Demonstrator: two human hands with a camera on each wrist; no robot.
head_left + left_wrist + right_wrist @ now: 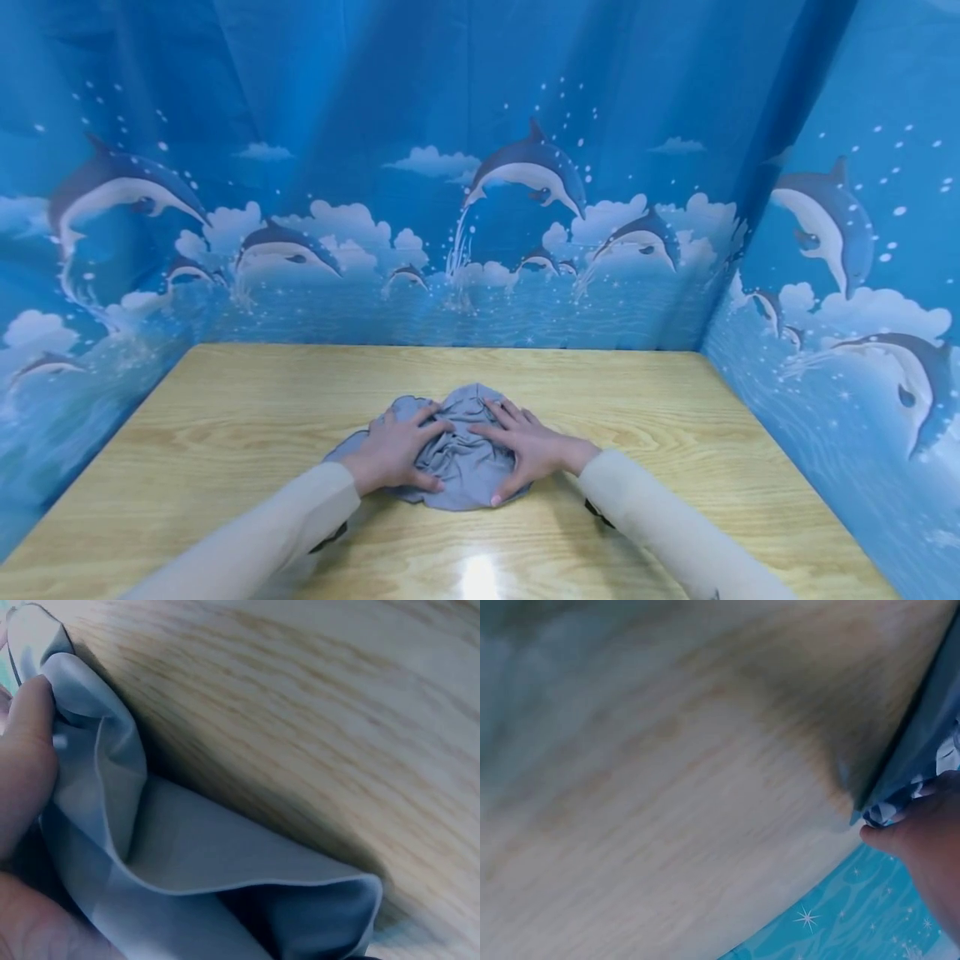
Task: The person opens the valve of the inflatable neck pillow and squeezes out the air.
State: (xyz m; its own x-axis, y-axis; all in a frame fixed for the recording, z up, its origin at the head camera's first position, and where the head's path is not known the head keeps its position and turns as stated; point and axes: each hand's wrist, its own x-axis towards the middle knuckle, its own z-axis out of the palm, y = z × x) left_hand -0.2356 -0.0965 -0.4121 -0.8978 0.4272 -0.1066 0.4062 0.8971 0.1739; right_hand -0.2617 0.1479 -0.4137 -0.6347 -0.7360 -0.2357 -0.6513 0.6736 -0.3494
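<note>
A crumpled grey cloth [468,467] lies bunched on the wooden table, its creases gathered in the middle. My left hand [393,450] rests on its left part with fingers spread and the thumb toward the near edge. On the right side, my right hand [528,450] touches the cloth, also with spread fingers, thumb at the lower right edge. In the left wrist view the thumb [28,761] lies against loose folds of the grey fabric [202,832]. The right wrist view catches part of the right hand [926,832] beside a dark edge of the cloth.
The light wood-grain table [262,408] stretches around the cloth. Behind it and along both sides hang blue curtains [360,125] printed with dolphins, clouds and waves. Light glares off the table [480,575] near its front.
</note>
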